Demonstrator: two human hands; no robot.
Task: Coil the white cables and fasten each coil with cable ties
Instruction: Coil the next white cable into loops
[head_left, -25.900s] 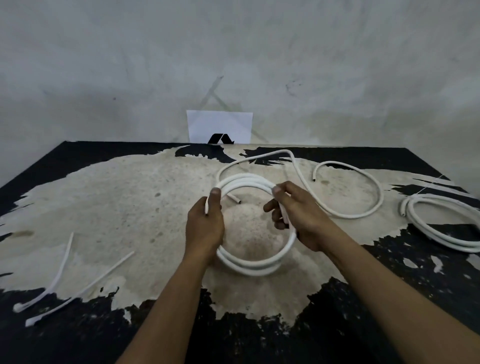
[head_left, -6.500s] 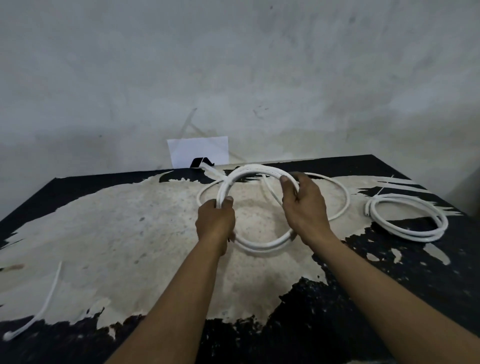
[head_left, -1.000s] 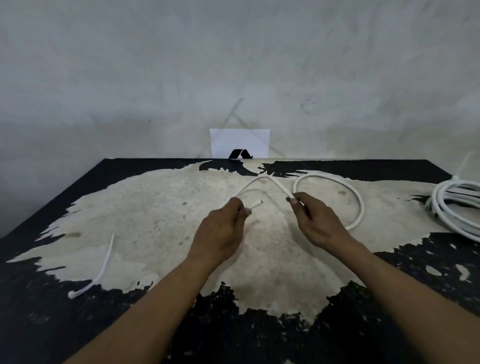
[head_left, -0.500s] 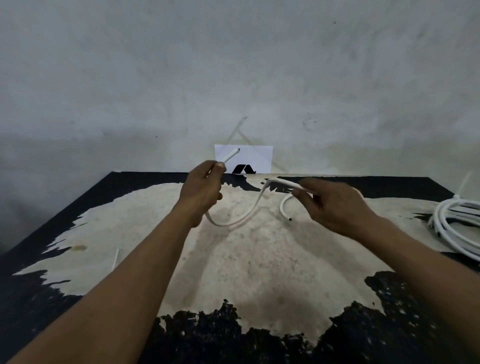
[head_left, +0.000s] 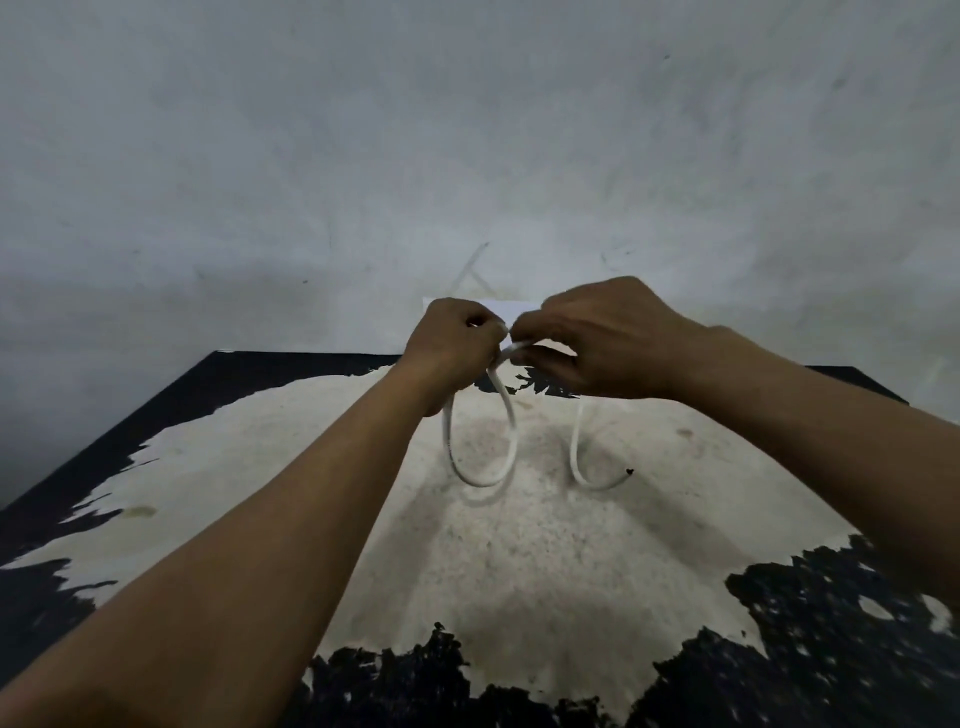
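Note:
A short white cable (head_left: 506, 447) hangs in the air above the table, held up at chest height by both hands. My left hand (head_left: 451, 347) is closed on one part of it and my right hand (head_left: 597, 338) pinches it right beside the left. Between the hands one loop droops down to about the table surface. A second strand hangs below my right hand and curls to a dark cut end (head_left: 629, 472). The tied coil and the cable ties seen before are out of the frame.
The table (head_left: 519, 571) has a worn pale top with black patches along its edges. A grey wall stands right behind it, with a white card (head_left: 506, 307) mostly hidden behind my hands.
My hands have come together and risen further. The cable between them has folded into a hanging loop. The camera has tilted up, so the coil at the right is no longer visible.

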